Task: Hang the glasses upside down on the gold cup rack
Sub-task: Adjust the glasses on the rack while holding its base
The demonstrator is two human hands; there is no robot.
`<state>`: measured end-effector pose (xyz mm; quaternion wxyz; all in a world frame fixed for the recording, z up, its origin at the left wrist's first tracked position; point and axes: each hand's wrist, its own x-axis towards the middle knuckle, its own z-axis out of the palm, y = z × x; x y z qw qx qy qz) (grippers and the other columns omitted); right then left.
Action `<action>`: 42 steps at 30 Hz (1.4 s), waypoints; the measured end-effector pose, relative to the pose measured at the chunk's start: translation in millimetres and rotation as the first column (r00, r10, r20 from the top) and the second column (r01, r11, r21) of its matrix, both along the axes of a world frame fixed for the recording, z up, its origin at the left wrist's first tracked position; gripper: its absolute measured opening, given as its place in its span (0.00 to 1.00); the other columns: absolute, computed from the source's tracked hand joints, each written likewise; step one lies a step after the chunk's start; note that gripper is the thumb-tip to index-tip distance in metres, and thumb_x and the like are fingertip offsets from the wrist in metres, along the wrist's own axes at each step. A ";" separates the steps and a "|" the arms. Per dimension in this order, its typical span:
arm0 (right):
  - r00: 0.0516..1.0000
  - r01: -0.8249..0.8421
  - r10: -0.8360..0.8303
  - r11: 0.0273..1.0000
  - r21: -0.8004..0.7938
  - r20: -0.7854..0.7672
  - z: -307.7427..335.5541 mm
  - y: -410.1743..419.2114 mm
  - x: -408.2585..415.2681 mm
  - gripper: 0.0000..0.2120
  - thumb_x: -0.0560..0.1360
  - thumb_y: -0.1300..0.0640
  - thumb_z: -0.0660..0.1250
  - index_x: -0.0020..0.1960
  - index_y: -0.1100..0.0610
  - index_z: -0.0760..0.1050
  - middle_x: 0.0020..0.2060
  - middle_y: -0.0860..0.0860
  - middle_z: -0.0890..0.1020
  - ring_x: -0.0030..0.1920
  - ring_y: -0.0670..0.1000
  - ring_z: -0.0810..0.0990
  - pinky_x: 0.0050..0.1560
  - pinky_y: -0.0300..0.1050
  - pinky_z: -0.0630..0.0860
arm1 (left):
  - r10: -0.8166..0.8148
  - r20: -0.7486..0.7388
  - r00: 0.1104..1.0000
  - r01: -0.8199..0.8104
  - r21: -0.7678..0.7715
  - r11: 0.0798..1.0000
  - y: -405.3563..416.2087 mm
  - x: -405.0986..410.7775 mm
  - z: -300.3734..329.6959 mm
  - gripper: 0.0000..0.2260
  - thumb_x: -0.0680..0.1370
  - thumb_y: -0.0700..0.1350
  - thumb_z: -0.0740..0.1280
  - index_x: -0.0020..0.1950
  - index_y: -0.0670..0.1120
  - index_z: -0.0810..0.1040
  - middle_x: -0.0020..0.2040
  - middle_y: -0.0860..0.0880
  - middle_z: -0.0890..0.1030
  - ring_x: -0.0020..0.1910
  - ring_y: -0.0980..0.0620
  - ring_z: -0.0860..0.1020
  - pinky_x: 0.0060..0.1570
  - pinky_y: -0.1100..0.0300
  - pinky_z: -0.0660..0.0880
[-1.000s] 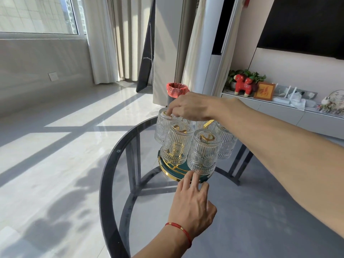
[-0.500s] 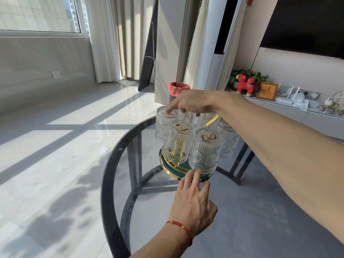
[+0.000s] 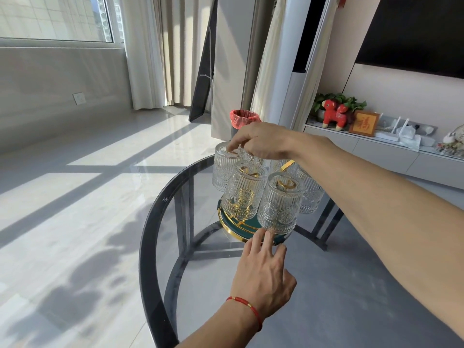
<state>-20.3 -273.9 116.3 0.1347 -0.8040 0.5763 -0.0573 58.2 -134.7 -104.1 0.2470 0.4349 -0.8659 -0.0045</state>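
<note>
A gold cup rack with a green, gold-rimmed base [image 3: 227, 222] stands on a round glass table [image 3: 148, 237]. Several ribbed clear glasses hang upside down on it: a front glass [image 3: 280, 204], a middle glass [image 3: 244, 194], a far-left glass [image 3: 222, 172] and a right glass [image 3: 311, 194]. My left hand [image 3: 261, 275], with a red string at the wrist, lies flat, its fingertips touching the base's near rim. My right hand [image 3: 263, 141] hovers over the rack top. Its index fingertip rests on the far-left glass's upturned bottom and its thumb is hidden.
The table has a dark rim and dark legs showing through the glass. Behind it stand a bin with a red liner [image 3: 243, 118] and a tall white unit. A low cabinet [image 3: 376, 146] with ornaments runs along the right wall.
My right hand has lifted slightly, its fingers loosening over the far-left glass. The left hand and the rack have stayed in place.
</note>
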 end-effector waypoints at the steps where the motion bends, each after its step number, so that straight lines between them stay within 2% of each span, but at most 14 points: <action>1: 1.000 -0.003 0.003 1.000 -0.004 -0.003 0.3 -0.1 0.4 0.27 0.74 0.65 0.58 0.66 0.47 0.82 0.69 0.47 0.79 0.71 0.49 0.73 0.71 0.56 0.67 | -0.002 -0.002 1.000 0.002 -0.001 1.000 -0.1 0.1 0.2 0.16 0.74 0.53 0.59 0.54 0.45 0.76 0.67 0.43 0.72 0.71 0.39 0.66 0.70 0.45 0.70; 6: 0.999 -0.005 0.004 1.000 -0.009 -0.048 1.0 1.1 2.1 0.28 0.73 0.64 0.58 0.66 0.43 0.81 0.74 0.46 0.76 0.73 0.51 0.71 0.72 0.57 0.66 | 0.000 0.003 1.000 0.000 0.015 1.000 -1.4 0.8 -1.2 0.16 0.74 0.53 0.60 0.55 0.44 0.76 0.67 0.42 0.72 0.71 0.38 0.65 0.70 0.45 0.69; 8: 1.000 0.004 -0.004 1.000 -0.005 -0.029 0.9 3.4 0.9 0.27 0.74 0.64 0.59 0.66 0.44 0.81 0.71 0.46 0.78 0.67 0.50 0.74 0.68 0.54 0.69 | -0.002 0.003 1.000 0.002 0.018 1.000 -1.7 0.4 -1.6 0.16 0.74 0.52 0.60 0.54 0.44 0.76 0.66 0.41 0.72 0.71 0.38 0.65 0.70 0.44 0.69; 10: 0.998 0.010 -0.009 1.000 -0.011 0.055 2.0 8.8 0.6 0.24 0.76 0.65 0.60 0.66 0.49 0.82 0.66 0.48 0.81 0.63 0.48 0.77 0.64 0.48 0.71 | -0.002 0.001 1.000 0.002 0.019 1.000 -2.1 0.4 -2.1 0.15 0.74 0.52 0.61 0.54 0.44 0.76 0.66 0.41 0.72 0.71 0.38 0.65 0.70 0.44 0.69; 12: 0.990 0.019 -0.005 0.994 -0.106 0.140 4.1 18.7 -0.4 0.20 0.78 0.63 0.61 0.66 0.53 0.81 0.63 0.50 0.83 0.64 0.49 0.78 0.64 0.44 0.71 | 0.002 0.001 1.000 -0.002 0.018 1.000 -2.4 0.7 -2.6 0.15 0.74 0.53 0.61 0.54 0.45 0.76 0.66 0.42 0.72 0.71 0.38 0.65 0.71 0.44 0.69; 14: 0.982 0.052 0.005 0.954 -0.296 0.188 2.3 34.8 -3.6 0.18 0.78 0.62 0.61 0.64 0.54 0.82 0.62 0.51 0.85 0.63 0.49 0.80 0.65 0.43 0.72 | 0.003 -0.005 1.000 -0.003 0.018 1.000 -2.5 0.6 -2.9 0.16 0.74 0.53 0.61 0.54 0.45 0.76 0.66 0.42 0.72 0.71 0.38 0.65 0.70 0.44 0.69; 17: 0.985 0.082 -0.002 0.885 -0.459 0.174 -14.5 72.3 -7.7 0.18 0.78 0.56 0.60 0.64 0.53 0.82 0.60 0.51 0.85 0.61 0.52 0.80 0.67 0.52 0.74 | 0.004 -0.002 1.000 -0.004 0.025 1.000 -2.7 0.5 -2.9 0.16 0.74 0.53 0.61 0.55 0.45 0.76 0.66 0.42 0.72 0.72 0.38 0.65 0.70 0.44 0.69; 21: 0.994 0.050 -0.082 0.929 -0.366 -0.073 -41.1 114.4 -9.8 0.28 0.78 0.41 0.54 0.76 0.45 0.69 0.73 0.48 0.75 0.76 0.51 0.65 0.77 0.56 0.55 | -0.001 -0.003 1.000 0.001 0.036 0.999 -2.1 0.0 -1.7 0.16 0.74 0.53 0.60 0.55 0.44 0.76 0.67 0.42 0.72 0.72 0.38 0.65 0.70 0.44 0.69; 24: 0.985 0.043 -0.093 0.949 -0.312 -0.144 -52.6 125.2 -5.8 0.32 0.79 0.36 0.50 0.82 0.43 0.59 0.79 0.47 0.68 0.81 0.51 0.57 0.80 0.60 0.46 | -0.006 -0.012 1.000 0.007 0.058 0.998 -0.9 1.0 0.2 0.16 0.74 0.52 0.60 0.56 0.44 0.76 0.68 0.42 0.71 0.70 0.39 0.65 0.69 0.45 0.69; 27: 0.983 0.026 -0.084 0.945 -0.326 -0.164 -57.8 128.4 -2.5 0.32 0.82 0.37 0.52 0.83 0.45 0.56 0.81 0.49 0.65 0.82 0.50 0.55 0.81 0.60 0.44 | -0.013 -0.047 0.999 0.015 0.036 0.999 0.2 1.0 1.9 0.15 0.73 0.50 0.62 0.56 0.45 0.76 0.64 0.44 0.73 0.67 0.40 0.68 0.66 0.46 0.71; 30: 0.985 0.009 -0.068 0.940 -0.342 -0.162 -59.6 131.1 -0.7 0.30 0.83 0.39 0.52 0.83 0.44 0.56 0.82 0.48 0.63 0.82 0.49 0.56 0.81 0.59 0.43 | -0.036 -0.071 0.997 0.039 0.037 0.999 1.9 0.7 3.4 0.21 0.72 0.49 0.62 0.64 0.46 0.75 0.66 0.44 0.74 0.66 0.40 0.68 0.68 0.48 0.70; 35: 0.988 -0.009 -0.054 0.915 -0.403 -0.145 -64.5 135.8 3.5 0.28 0.83 0.42 0.51 0.81 0.49 0.62 0.80 0.48 0.68 0.80 0.49 0.62 0.81 0.60 0.47 | -0.055 -0.111 0.992 0.057 0.014 0.998 1.8 2.0 3.7 0.23 0.70 0.47 0.66 0.64 0.45 0.75 0.59 0.44 0.78 0.57 0.40 0.74 0.62 0.48 0.74; 38: 0.992 -0.014 -0.038 0.914 -0.406 -0.120 -66.4 136.6 1.4 0.28 0.83 0.44 0.53 0.80 0.50 0.63 0.79 0.48 0.69 0.80 0.49 0.62 0.81 0.59 0.48 | -0.061 -0.120 0.991 0.061 -0.003 0.998 2.3 1.9 3.2 0.22 0.69 0.47 0.66 0.62 0.45 0.74 0.57 0.43 0.78 0.56 0.39 0.74 0.61 0.48 0.75; 42: 0.993 -0.034 -0.015 0.914 -0.405 -0.117 -68.5 137.0 1.3 0.27 0.82 0.47 0.56 0.80 0.51 0.63 0.80 0.49 0.69 0.80 0.49 0.62 0.80 0.61 0.51 | -0.056 -0.118 0.991 0.057 0.006 0.998 1.1 3.1 1.4 0.22 0.70 0.47 0.65 0.63 0.44 0.74 0.59 0.41 0.79 0.59 0.38 0.74 0.64 0.46 0.73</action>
